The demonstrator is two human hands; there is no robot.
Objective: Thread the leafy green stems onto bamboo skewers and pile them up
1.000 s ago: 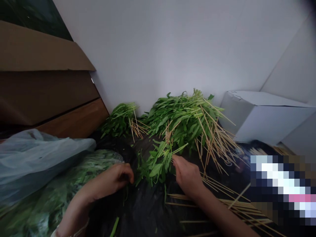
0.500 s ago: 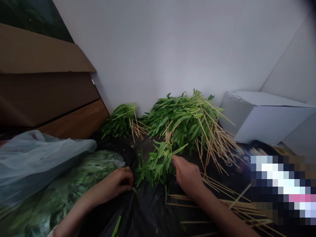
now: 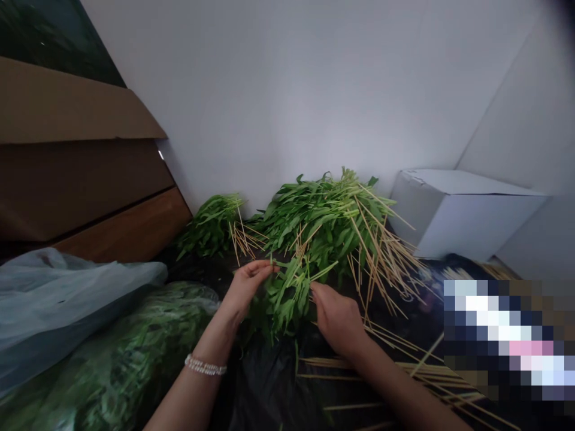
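Observation:
My right hand point(image 3: 339, 314) is closed in a pinch at the right edge of a small bunch of leafy greens point(image 3: 290, 293); pale stems point up and right from it. Whether a skewer is also between those fingers is hidden. At the bunch's upper left, my left hand point(image 3: 252, 281) pinches a green leaf between thumb and fingertips; a beaded bracelet point(image 3: 205, 366) circles that wrist. Just behind lies a large heap of greens on skewers point(image 3: 314, 206), its thin wooden sticks point(image 3: 381, 263) poking out to the right. A smaller skewered pile point(image 3: 211, 224) rests left of it.
Loose wooden skewers point(image 3: 417, 374) lie on black plastic sheeting point(image 3: 265, 389) at the lower right. A clear bag of greens point(image 3: 135, 347) and a whitish plastic bag point(image 3: 81, 293) fill the left, below a cardboard box point(image 3: 76, 185). A white box point(image 3: 489, 209) stands against the wall at right.
My left hand has moved up and right from the black sheeting to the bunch and now pinches a leaf. The right hand keeps its hold, nearly in the same place.

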